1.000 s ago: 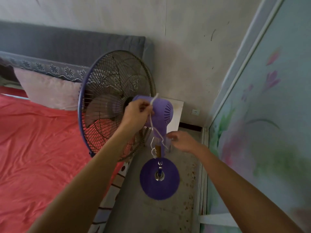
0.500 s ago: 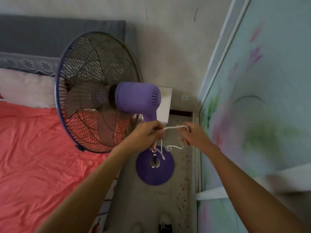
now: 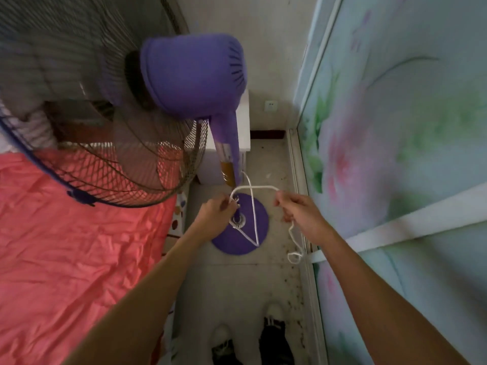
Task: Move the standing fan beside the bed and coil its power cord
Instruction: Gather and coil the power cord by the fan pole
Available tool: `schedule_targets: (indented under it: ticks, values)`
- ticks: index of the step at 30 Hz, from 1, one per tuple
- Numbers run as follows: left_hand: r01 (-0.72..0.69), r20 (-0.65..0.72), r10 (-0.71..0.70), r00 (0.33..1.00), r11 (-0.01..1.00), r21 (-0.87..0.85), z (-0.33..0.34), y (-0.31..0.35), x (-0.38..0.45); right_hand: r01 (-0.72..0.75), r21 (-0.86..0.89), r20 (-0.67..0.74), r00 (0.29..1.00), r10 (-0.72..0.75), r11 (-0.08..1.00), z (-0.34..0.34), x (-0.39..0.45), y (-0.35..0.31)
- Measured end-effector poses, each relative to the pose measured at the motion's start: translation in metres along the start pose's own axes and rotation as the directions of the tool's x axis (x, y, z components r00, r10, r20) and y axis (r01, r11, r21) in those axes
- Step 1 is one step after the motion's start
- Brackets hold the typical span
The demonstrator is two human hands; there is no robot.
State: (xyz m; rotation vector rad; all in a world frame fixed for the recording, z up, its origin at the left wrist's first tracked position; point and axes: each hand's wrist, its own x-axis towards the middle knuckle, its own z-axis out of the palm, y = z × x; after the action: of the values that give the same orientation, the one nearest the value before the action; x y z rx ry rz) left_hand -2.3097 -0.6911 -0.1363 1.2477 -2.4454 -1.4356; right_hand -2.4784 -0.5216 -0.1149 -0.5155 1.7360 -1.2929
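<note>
The purple standing fan [image 3: 192, 72] stands in the narrow gap between the bed [image 3: 66, 246] and the wall, its round purple base [image 3: 247, 241] on the floor. Its white power cord [image 3: 254, 188] arcs from my left hand [image 3: 216, 210], low on the fan's pole, across to my right hand [image 3: 300, 212]. A long loop of cord hangs over the base, and the loose end dangles from my right hand down to the floor. Both hands pinch the cord.
A white bedside cabinet [image 3: 243, 127] stands behind the fan's pole, with a wall socket [image 3: 270, 105] beside it. A sliding door with a floral print [image 3: 395, 154] runs along the right. My feet [image 3: 253, 341] are on the strip of floor.
The view has tilted down and closer to the fan. My hands have dropped from the fan's motor housing to near the base and moved apart, stretching the cord between them.
</note>
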Motion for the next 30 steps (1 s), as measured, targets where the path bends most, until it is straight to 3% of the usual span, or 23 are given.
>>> schedule_targets:
  ticks: [3, 6, 11, 14, 17, 20, 25, 30]
  values:
    - [0.109, 0.087, -0.084, 0.993, 0.938, -0.329, 0.027, -0.017, 0.015, -0.012, 0.087, -0.051, 0.999, 0.016, 0.996, 0.007, 0.014, 0.025]
    - [0.181, 0.083, -0.16, 0.984, 0.88, -0.439, 0.044, -0.028, 0.038, -0.01, 0.167, -0.076, 0.997, 0.023, 0.986, 0.005, 0.041, 0.041]
    - [0.392, 0.287, -0.271, 0.919, 0.54, -0.745, 0.063, -0.048, 0.103, -0.057, 0.156, -0.119, 0.99, 0.076, 0.986, -0.002, 0.096, 0.073]
    - [0.503, 0.423, -0.272, 0.864, 0.471, -0.724, 0.083, -0.057, 0.119, -0.155, 0.218, -0.154, 0.97, 0.191, 0.964, 0.007, 0.112, 0.099]
    - [0.474, 0.43, -0.202, 0.88, 0.416, -0.776, 0.099, -0.069, 0.124, -0.257, 0.238, -0.116, 0.95, 0.29, 0.937, 0.014, 0.105, 0.119]
    - [0.465, 0.433, -0.171, 0.885, 0.38, -0.8, 0.103, -0.067, 0.124, -0.342, 0.151, -0.006, 0.938, 0.347, 0.928, 0.018, 0.088, 0.129]
    - [0.469, 0.4, -0.245, 0.883, 0.492, -0.734, 0.102, -0.038, 0.119, -0.313, 0.024, 0.088, 0.947, 0.31, 0.95, 0.02, 0.07, 0.119]
    - [0.413, 0.304, -0.333, 0.893, 0.337, -0.846, 0.101, -0.012, 0.117, -0.237, -0.113, 0.21, 0.944, 0.256, 0.965, 0.015, 0.054, 0.132]
